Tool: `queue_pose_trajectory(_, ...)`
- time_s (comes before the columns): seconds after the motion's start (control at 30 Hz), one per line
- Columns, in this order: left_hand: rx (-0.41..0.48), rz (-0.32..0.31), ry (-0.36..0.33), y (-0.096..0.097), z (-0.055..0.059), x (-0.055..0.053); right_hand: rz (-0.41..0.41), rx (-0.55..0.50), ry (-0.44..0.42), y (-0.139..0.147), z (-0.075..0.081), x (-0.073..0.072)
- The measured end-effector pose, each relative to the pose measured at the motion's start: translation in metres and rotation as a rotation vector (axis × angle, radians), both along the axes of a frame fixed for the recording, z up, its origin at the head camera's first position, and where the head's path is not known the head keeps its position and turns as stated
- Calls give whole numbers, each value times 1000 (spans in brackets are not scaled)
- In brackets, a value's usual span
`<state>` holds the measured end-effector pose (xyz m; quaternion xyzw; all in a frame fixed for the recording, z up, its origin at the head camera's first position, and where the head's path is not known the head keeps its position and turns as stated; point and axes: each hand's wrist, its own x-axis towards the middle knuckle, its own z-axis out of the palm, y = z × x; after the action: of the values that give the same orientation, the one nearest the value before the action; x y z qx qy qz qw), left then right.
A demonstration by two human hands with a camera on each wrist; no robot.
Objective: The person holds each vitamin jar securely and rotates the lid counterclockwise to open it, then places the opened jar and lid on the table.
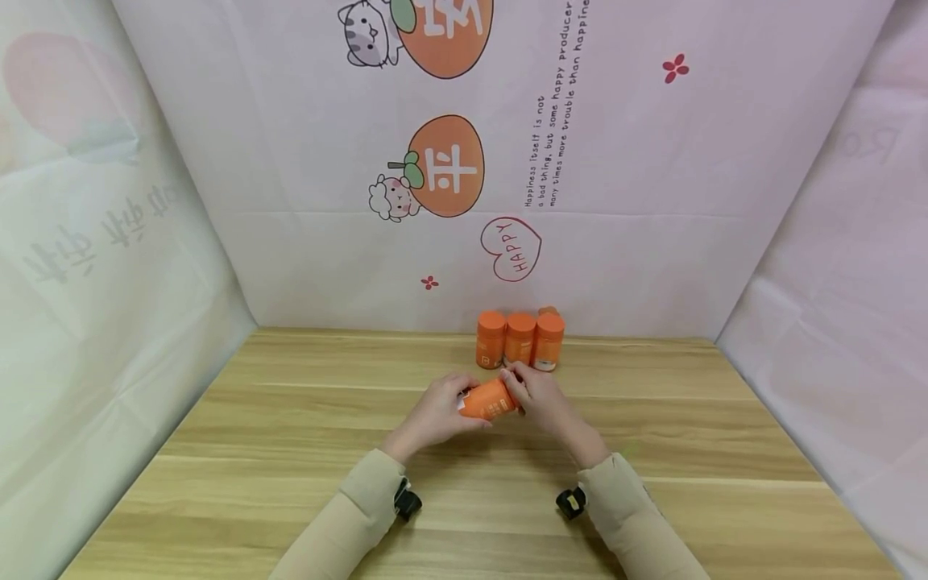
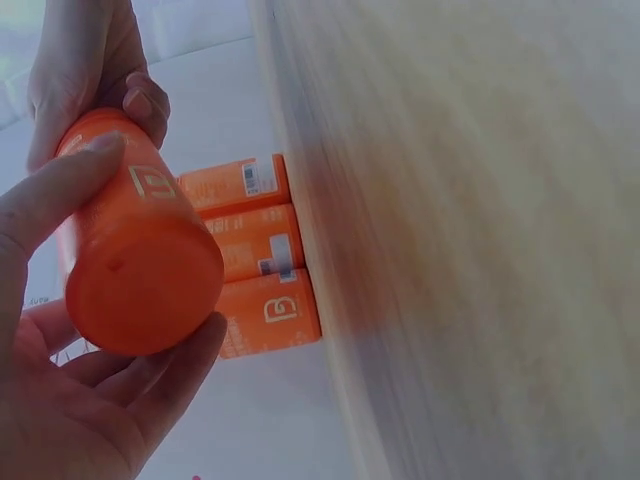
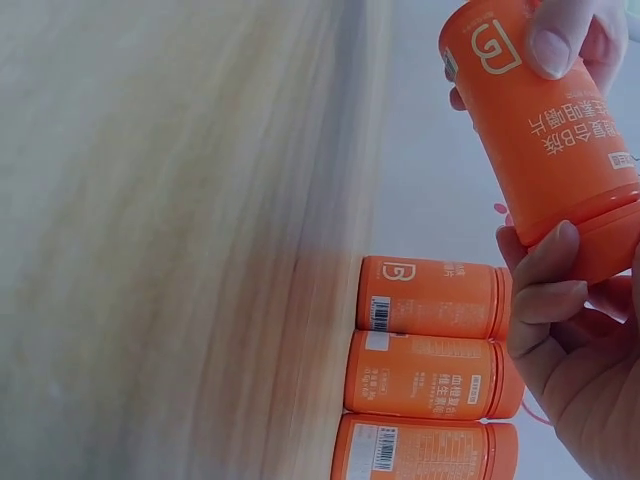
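An orange pill bottle (image 1: 487, 400) is held tilted above the table between both hands. My left hand (image 1: 437, 412) grips its body, with the thumb along the side and the fingers beneath, as the left wrist view shows. The bottle's round base (image 2: 150, 290) faces that camera. My right hand (image 1: 542, 400) has its fingers curled round the orange lid (image 3: 600, 248), which sits on the bottle in the right wrist view. Just beyond the hands stand three similar orange bottles (image 1: 490, 338) upright in a row, side by side.
The wood-grain table (image 1: 304, 451) ends at a white printed cloth (image 1: 326, 266) behind the row of bottles. White cloth also hangs at the left and right sides. A small orange shape (image 1: 548, 310) shows behind the rightmost bottle; its kind is unclear.
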<state>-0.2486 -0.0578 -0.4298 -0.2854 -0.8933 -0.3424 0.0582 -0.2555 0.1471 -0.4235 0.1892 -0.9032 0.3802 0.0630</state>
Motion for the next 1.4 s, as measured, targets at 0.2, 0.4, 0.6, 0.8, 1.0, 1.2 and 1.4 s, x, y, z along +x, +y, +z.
queue_pose_trajectory(0.2, -2, 8, -11, 1, 0, 0, 20, 31, 43, 1, -1, -1)
queue_pose_trajectory(0.4, -7, 18, -16, 1, 0, 0, 33, 43, 80, 2, -3, -2)
queue_pose_trajectory(0.6, -12, 3, -11, 0, 2, 1, 31, 62, 70, 3, -4, -2)
queue_pose_trajectory(0.8, -36, -2, -9, -1, 2, 2, 36, 66, 73, 2, -4, 0)
queue_pose_trajectory(1.0, -55, -4, -4, -1, 1, 0, 36, 72, 85, 1, -5, 1)
queue_pose_trajectory(1.2, -70, -16, -6, -1, 2, -2, 34, 71, 75, 1, -5, 1)
queue_pose_trajectory(1.4, -80, -26, 5, -1, 3, -2, 32, 81, 62, 2, -7, 1)
